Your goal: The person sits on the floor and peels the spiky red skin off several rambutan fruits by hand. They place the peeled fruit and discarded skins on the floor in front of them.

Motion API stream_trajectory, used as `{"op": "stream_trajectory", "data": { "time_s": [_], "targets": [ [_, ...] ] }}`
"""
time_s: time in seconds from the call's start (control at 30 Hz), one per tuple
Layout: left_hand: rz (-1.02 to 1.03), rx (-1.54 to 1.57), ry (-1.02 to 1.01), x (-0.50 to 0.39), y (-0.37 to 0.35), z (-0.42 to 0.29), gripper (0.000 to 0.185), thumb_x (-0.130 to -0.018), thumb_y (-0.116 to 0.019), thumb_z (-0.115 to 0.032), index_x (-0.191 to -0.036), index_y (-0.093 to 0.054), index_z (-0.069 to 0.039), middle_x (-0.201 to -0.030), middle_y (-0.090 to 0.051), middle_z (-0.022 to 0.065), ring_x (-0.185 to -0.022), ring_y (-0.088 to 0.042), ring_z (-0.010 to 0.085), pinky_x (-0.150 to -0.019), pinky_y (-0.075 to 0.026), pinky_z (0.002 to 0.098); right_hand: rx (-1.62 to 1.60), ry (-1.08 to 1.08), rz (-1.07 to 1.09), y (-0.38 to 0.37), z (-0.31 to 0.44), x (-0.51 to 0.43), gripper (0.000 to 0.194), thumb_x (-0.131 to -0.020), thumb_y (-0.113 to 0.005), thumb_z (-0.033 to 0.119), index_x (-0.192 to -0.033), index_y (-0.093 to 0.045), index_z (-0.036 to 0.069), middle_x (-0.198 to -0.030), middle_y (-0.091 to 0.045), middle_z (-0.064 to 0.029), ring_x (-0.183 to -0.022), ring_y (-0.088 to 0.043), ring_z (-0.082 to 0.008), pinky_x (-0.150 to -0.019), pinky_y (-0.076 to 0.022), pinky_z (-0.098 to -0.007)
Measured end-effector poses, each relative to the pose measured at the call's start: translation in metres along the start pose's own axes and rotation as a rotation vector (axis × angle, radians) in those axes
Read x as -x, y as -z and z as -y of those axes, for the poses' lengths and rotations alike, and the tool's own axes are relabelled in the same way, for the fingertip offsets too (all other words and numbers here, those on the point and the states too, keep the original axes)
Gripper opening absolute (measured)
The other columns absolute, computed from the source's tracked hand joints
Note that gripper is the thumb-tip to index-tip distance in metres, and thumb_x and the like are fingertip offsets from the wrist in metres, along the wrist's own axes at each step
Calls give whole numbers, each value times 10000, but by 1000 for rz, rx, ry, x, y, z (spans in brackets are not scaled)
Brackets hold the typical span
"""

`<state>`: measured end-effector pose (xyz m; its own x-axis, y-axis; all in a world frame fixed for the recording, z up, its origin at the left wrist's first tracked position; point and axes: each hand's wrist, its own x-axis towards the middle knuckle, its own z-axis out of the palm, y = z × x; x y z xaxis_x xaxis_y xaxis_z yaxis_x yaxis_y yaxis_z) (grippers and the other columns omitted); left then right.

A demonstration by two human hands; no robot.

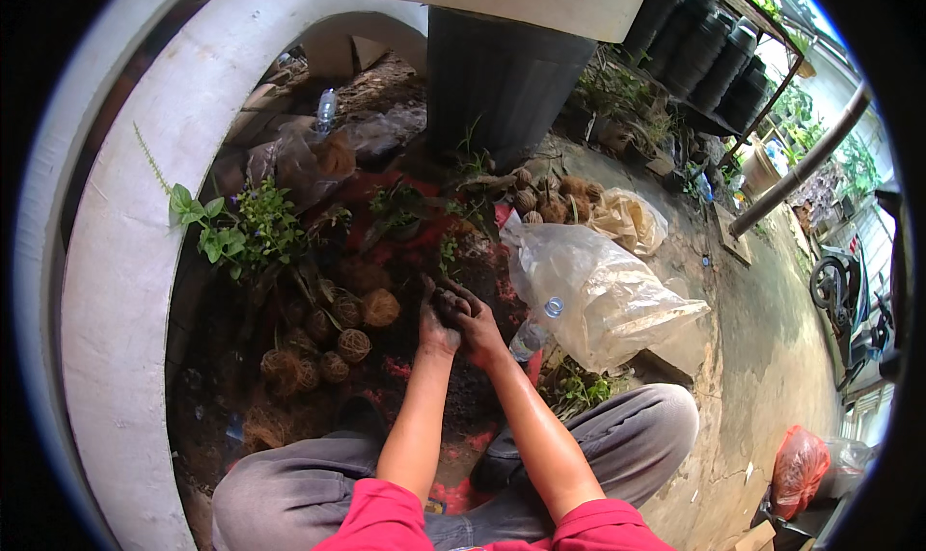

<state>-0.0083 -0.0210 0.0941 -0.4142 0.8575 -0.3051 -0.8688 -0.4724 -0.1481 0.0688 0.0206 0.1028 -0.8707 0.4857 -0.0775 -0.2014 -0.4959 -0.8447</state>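
My left hand (438, 323) and my right hand (477, 325) are cupped together in front of me, the fingers dark with soil. Pressed between the palms is a dark lump of soil (450, 311), mostly hidden by the fingers. Just beyond the fingertips stands a small leafy green plant (448, 254); whether it is joined to the lump I cannot tell. Loose dark soil (463, 392) lies below my hands on a red sheet (452, 493). To the left rest several fibre-wrapped balls (354, 345), some with stems, and loose brown coir fibre (268, 424).
A crumpled clear plastic bag (593, 283) and a plastic bottle (528, 340) lie to the right. More fibre balls (550, 203) sit behind the bag. A large dark planter (506, 80) stands ahead. A white curved wall (123, 261) borders the left; flowering plants (253, 225) grow beside it.
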Motion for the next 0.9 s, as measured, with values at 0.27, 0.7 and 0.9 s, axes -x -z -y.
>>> {"op": "stream_trajectory", "data": {
  "time_s": [0.27,0.7,0.9],
  "targets": [
    [-380,-222,-208,-4,-24,-3,528,-848,-486,-578,-549,-388,-153,-471,-307,-28,-419,-339,134,-432,-350,249,4,188,-223,-8,18,0,430,-865,-535,95,-1280,-452,20,-1235,-522,-99,-1167,-453,-172,-970,-373,-312],
    [-152,-863,-19,-8,5,-5,425,-948,-387,-424,-1111,-549,-66,-1020,-585,52,-934,-555,174,-824,-445,296,330,267,-277,9,10,-5,426,-878,-571,166,-1272,-461,47,-1209,-527,-73,-1088,-489,-149,-910,-389,-274],
    [-269,-1105,-266,-16,13,-3,456,-948,-436,-314,-1278,-442,0,-1200,-543,91,-1034,-547,178,-838,-451,281,-113,-95,-443,25,0,2,334,-884,-557,124,-1206,-492,67,-1062,-601,-70,-999,-562,-174,-817,-444,-270]
  ]
}}
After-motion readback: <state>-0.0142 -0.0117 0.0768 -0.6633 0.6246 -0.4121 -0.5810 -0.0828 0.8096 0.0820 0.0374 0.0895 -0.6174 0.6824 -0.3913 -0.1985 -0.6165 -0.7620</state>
